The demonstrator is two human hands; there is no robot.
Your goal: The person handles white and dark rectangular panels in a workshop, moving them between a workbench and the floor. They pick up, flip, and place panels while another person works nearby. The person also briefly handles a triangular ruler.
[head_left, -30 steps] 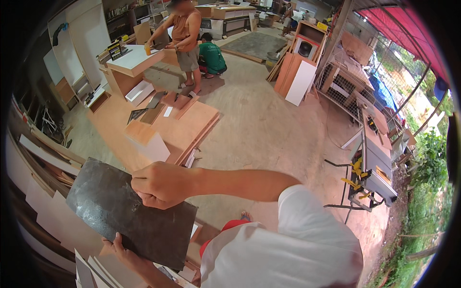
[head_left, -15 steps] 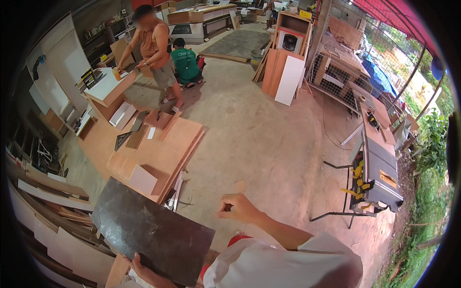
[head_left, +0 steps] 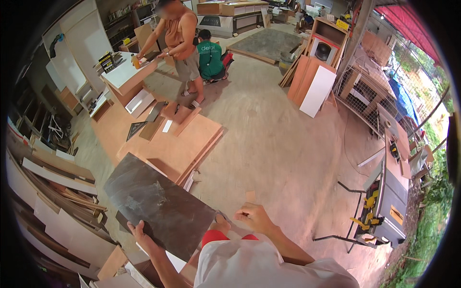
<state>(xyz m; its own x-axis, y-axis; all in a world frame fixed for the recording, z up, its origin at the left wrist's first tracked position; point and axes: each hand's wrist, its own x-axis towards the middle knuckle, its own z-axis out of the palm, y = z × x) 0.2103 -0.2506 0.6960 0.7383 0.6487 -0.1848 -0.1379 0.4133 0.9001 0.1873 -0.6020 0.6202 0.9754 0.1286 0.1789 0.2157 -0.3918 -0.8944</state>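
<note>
A dark brown rectangular board (head_left: 158,201) with pale scuffs on its face is tilted in front of me at the lower left. My left hand (head_left: 140,235) grips its near edge; the thumb lies over the face and the other fingers are partly hidden. Away from the board, to its right, my right hand (head_left: 257,218) hangs over the floor with fingers loosely curled, and nothing shows in it. Beyond the board lies a low stack of orange-brown plywood sheets (head_left: 201,129), carrying offcuts and a black triangular square (head_left: 136,129).
Wood strips and panels (head_left: 57,206) lean in piles at my left. A table saw (head_left: 391,206) on black legs stands right. Two people (head_left: 180,43) work beyond the stack by a white-topped cabinet (head_left: 122,74). Boards and an open cabinet (head_left: 329,36) stand back right.
My view has shifted, so the room sits lower and further right. The board has tilted and more of my left forearm shows. My right hand has moved slightly right, still curled.
</note>
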